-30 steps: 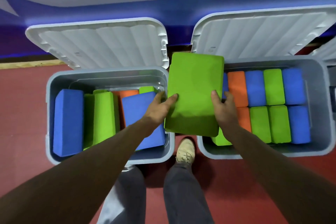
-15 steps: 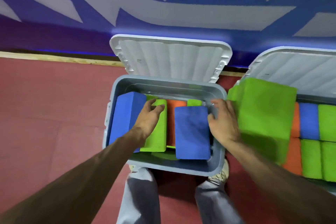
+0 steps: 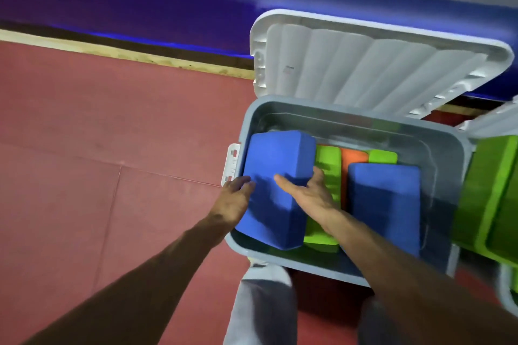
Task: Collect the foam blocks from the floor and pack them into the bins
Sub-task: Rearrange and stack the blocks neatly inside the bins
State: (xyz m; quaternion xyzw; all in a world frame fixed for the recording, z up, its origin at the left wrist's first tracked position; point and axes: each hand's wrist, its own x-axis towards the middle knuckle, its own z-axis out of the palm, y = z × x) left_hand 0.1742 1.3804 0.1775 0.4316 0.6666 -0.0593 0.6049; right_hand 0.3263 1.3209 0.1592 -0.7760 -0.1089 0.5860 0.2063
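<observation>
The green block [image 3: 487, 199] now lies off to my right, and my left hand [image 3: 234, 200] and right hand [image 3: 308, 193] both clasp the tilted blue block [image 3: 276, 185] in the grey bin [image 3: 350, 117], fingers curled round its edges, likely straightening it for room.

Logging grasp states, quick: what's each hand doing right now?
Left hand: holding the left blue foam block by its left edge.
Right hand: holding the same block, right edge.

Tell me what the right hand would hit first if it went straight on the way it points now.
The left blue block: the right hand touches its right edge, thumb across the top face, pointing up-left. Past the block would likely come the bin's far wall, though depth is unclear.
</observation>
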